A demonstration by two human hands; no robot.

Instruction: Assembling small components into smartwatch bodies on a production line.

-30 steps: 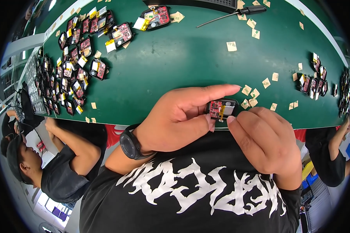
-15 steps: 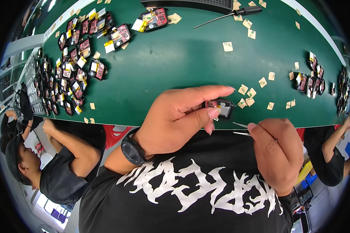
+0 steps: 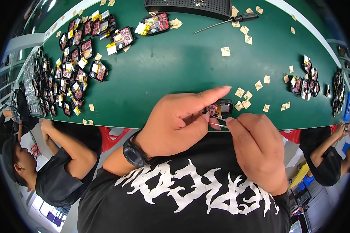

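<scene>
My left hand (image 3: 179, 118), with a black watch on its wrist, grips a small black device housing (image 3: 226, 108) between thumb and fingers near the table's front edge. A red circuit board and a dark grey recess show inside the open housing. My right hand (image 3: 256, 145) pinches a pair of metal tweezers (image 3: 221, 125). The tweezer tips reach to the housing's lower left side, by my left thumb. Whether they touch a part there is hard to make out. Just right of the housing lie several small beige paper squares (image 3: 246, 103).
Many open device housings with red boards and batteries (image 3: 77, 70) crowd the left of the green table (image 3: 163, 66); a smaller group (image 3: 305, 83) lies right. A screwdriver (image 3: 231, 21) and a black perforated tray (image 3: 188, 8) sit at the back. One person (image 3: 62, 163) sits left, another (image 3: 326, 155) right.
My right hand has moved left, bringing the tweezers from beside the housing to its lower edge. My left thumb has drawn back, showing more of the red board.
</scene>
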